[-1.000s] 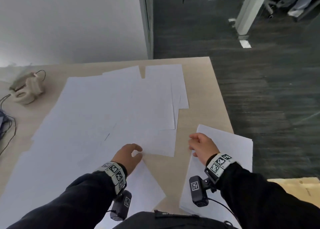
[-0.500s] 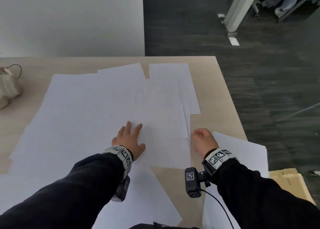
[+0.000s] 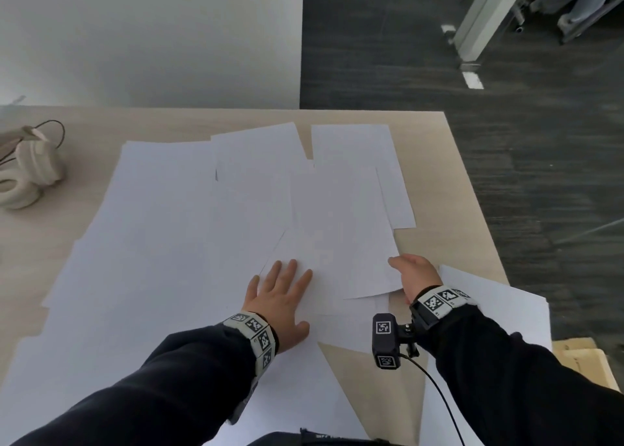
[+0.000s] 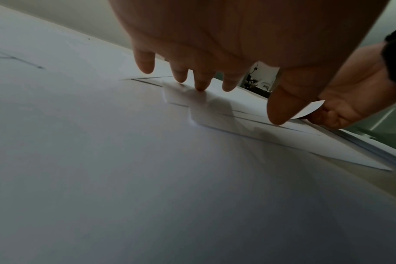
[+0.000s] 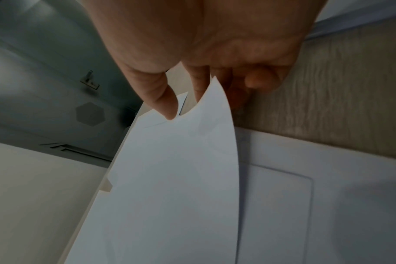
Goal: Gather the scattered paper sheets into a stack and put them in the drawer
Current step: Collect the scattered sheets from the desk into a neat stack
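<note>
Several white paper sheets (image 3: 189,229) lie scattered and overlapping across the wooden desk (image 3: 452,209). My left hand (image 3: 282,297) lies flat on them with straight, spread fingers (image 4: 200,84) pressing the top sheet. My right hand (image 3: 413,275) pinches the right edge of one sheet (image 3: 347,243) between thumb and fingers, and that edge (image 5: 192,142) curls up off the desk. A separate pile of sheets (image 3: 499,310) lies under my right forearm at the desk's right edge. No drawer is in view.
Cream headphones (image 3: 27,172) with a cable sit at the desk's far left. A white wall (image 3: 148,37) stands behind the desk. Dark floor (image 3: 506,175) runs along the right, with a cardboard box (image 3: 584,361) by the desk's near right corner.
My left hand went from curled at a sheet's edge to flat and spread on the papers. My right hand moved off the side pile and lifted the edge of a sheet.
</note>
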{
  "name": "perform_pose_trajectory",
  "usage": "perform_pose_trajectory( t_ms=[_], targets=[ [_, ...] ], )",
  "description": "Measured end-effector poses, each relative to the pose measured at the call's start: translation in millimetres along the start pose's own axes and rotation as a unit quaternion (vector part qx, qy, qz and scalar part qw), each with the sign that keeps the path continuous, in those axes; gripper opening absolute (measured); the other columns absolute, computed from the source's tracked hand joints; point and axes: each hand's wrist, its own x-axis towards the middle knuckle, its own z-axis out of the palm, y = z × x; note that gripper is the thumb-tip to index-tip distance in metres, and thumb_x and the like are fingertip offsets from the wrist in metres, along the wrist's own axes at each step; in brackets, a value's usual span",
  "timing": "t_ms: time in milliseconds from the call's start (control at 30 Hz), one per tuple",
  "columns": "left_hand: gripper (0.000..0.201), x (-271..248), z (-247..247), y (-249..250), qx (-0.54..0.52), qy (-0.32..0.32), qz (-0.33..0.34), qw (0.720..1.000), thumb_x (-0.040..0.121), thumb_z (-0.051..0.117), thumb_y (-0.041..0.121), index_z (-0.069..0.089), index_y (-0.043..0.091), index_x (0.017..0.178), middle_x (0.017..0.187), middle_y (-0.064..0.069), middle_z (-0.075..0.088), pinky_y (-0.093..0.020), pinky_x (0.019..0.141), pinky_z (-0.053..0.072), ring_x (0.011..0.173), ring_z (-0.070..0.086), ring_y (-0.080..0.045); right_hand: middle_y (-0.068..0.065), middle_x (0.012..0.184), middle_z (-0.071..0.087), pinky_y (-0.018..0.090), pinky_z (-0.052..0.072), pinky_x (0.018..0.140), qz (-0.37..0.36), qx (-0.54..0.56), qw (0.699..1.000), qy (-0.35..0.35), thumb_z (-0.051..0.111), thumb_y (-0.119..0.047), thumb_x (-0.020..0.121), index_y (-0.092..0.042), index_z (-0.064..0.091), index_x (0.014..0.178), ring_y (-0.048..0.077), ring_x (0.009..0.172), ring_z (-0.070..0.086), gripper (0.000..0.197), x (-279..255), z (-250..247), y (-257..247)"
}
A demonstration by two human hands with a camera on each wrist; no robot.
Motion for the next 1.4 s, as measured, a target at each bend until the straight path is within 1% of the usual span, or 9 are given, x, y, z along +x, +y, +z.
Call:
perform_pose_trajectory(
  t_ms=[233,300,433,533,667,767,867,1133,1400],
  targets=[
    [0.091,-7,5,3,-0.003,-0.001,0.059,0.998,0.085,0.046,0.048,-0.017,0.044,0.15,0.16,0.015,-0.022,-0.045,0.12,-0.007,0.149,-0.02,-0.013,0.013,0.098,0.066,0.033,0.051,0.076,0.016,0.028,0.998,-0.047,0.065,-0.009,0.089,-0.004,0.066,0.104,0.027,0.087,0.061,0.017,-3,-3,2],
    [0.09,-8,4,4,-0.011,0.016,0.038,0.999,0.085,0.046,0.049,-0.016,0.043,0.15,0.161,0.012,-0.023,-0.043,0.12,-0.005,0.149,-0.019,-0.014,0.014,0.098,0.067,0.04,0.052,0.083,0.01,0.035,0.998,-0.041,0.063,-0.004,0.088,-0.004,0.067,0.099,0.029,0.086,0.062,0.011,-3,-6,3],
    [0.09,-8,1,1,-0.032,0.032,-0.06,0.997,0.085,0.043,0.052,-0.014,0.037,0.152,0.161,0.004,-0.024,-0.045,0.121,-0.002,0.149,-0.019,-0.019,0.007,0.085,0.067,0.036,0.052,0.071,0.016,0.066,0.995,-0.066,0.061,-0.006,0.09,-0.014,0.065,0.087,0.024,0.074,0.062,0.009,-6,-11,4],
    [0.091,-11,4,3,-0.024,0.022,-0.035,0.999,0.084,0.044,0.054,-0.015,0.037,0.152,0.162,0.009,-0.021,-0.046,0.121,-0.003,0.149,-0.019,-0.017,0.007,0.092,0.069,0.038,0.052,0.085,-0.004,0.029,0.996,-0.089,0.063,-0.014,0.091,-0.012,0.067,0.092,0.026,0.085,0.065,0.005,-6,-8,5],
    [0.089,-11,6,5,-0.047,0.03,-0.02,0.998,0.085,0.043,0.055,-0.016,0.04,0.151,0.162,0.016,-0.016,-0.044,0.121,0.0,0.15,-0.015,-0.013,0.009,0.096,0.068,0.036,0.052,0.081,-0.039,-0.071,0.993,-0.091,0.059,-0.012,0.091,-0.011,0.065,0.101,0.031,0.091,0.065,0.012,-7,-6,8],
    [0.086,-11,2,4,-0.054,0.041,-0.041,0.997,0.088,0.041,0.057,-0.014,0.04,0.152,0.162,0.017,-0.014,-0.045,0.121,0.004,0.15,-0.012,-0.012,0.006,0.093,0.065,0.026,0.045,0.065,-0.062,-0.093,0.991,-0.071,0.055,-0.009,0.092,-0.013,0.065,0.102,0.025,0.082,0.06,0.015,-10,-15,9],
    [0.081,-10,-2,1,-0.065,0.05,-0.083,0.993,0.089,0.039,0.063,-0.005,0.04,0.153,0.162,0.017,-0.009,-0.047,0.12,0.008,0.15,-0.007,-0.011,0.005,0.093,0.068,0.024,0.046,0.064,-0.076,-0.097,0.99,-0.062,0.053,-0.012,0.091,-0.017,0.066,0.096,0.023,0.079,0.06,0.014,-12,-27,9],
    [0.05,7,-32,3,-0.246,0.122,-0.171,0.946,0.092,0.047,0.056,0.05,0.032,0.136,0.145,0.006,0.039,-0.04,0.108,0.032,0.133,0.034,-0.022,-0.002,0.095,0.071,0.034,0.052,0.084,-0.093,-0.041,0.993,-0.056,0.056,-0.012,0.09,-0.023,0.067,0.087,0.025,0.092,0.066,0.016,-13,-46,14],
    [0.054,4,-35,7,-0.151,0.052,-0.207,0.965,0.085,0.048,0.052,0.042,0.04,0.137,0.145,0.011,0.03,-0.045,0.103,0.034,0.131,0.032,-0.02,-0.003,0.09,0.069,0.026,0.048,0.072,-0.103,0.045,0.994,0.009,0.055,-0.01,0.091,-0.018,0.067,0.092,0.016,0.079,0.061,0.015,-4,-63,15]
  ],
)
